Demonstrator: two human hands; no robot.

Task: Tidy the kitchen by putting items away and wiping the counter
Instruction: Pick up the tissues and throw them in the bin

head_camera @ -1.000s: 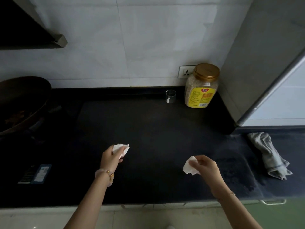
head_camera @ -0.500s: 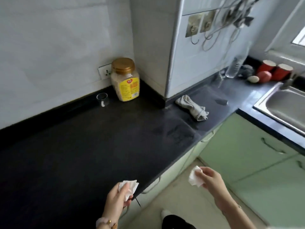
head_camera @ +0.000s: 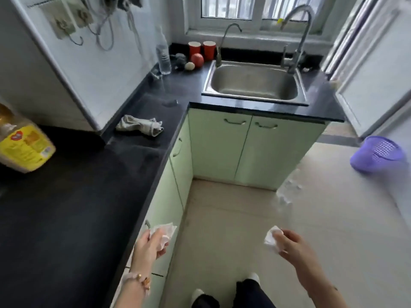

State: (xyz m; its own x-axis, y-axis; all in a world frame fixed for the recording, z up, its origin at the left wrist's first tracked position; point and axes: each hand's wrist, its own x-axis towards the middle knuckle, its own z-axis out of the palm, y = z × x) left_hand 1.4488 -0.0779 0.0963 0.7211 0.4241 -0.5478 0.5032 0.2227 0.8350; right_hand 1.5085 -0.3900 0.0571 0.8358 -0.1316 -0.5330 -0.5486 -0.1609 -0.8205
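The left hand (head_camera: 149, 243) is held just off the front edge of the black stone counter (head_camera: 66, 207), in front of the pale green cabinet fronts (head_camera: 219, 147). Its fingers (head_camera: 160, 235) are closed around a crumpled white paper tissue (head_camera: 167, 230), which sticks out above the thumb. A pale bead bracelet with gold links (head_camera: 140, 280) sits on the left wrist.

The right hand (head_camera: 293, 244) is held over the beige tiled floor (head_camera: 222, 230), well apart from the counter. Its fingers (head_camera: 279, 234) pinch a second, smaller wad of white tissue (head_camera: 270, 238) at the fingertips.

On the counter, a rumpled grey cloth (head_camera: 139, 126) lies near the corner where the run turns toward the stainless steel sink (head_camera: 253, 83). A clear plastic jar with a yellow label (head_camera: 23, 141) stands at the left edge of view, blurred. Behind the sink's left corner stand two red cups (head_camera: 202, 49), with a red round fruit (head_camera: 197, 60) and a smaller pale round object (head_camera: 189, 66) in front of them, and a clear plastic bottle (head_camera: 163, 55) just to their left. A curved chrome tap (head_camera: 297, 34) rises at the sink's right rear corner; a thinner one (head_camera: 224, 41) at the left rear.

A purple perforated plastic basket (head_camera: 378, 154) sits on the floor at the right. Dark trouser legs and white footwear (head_camera: 244, 292) show at the bottom edge.
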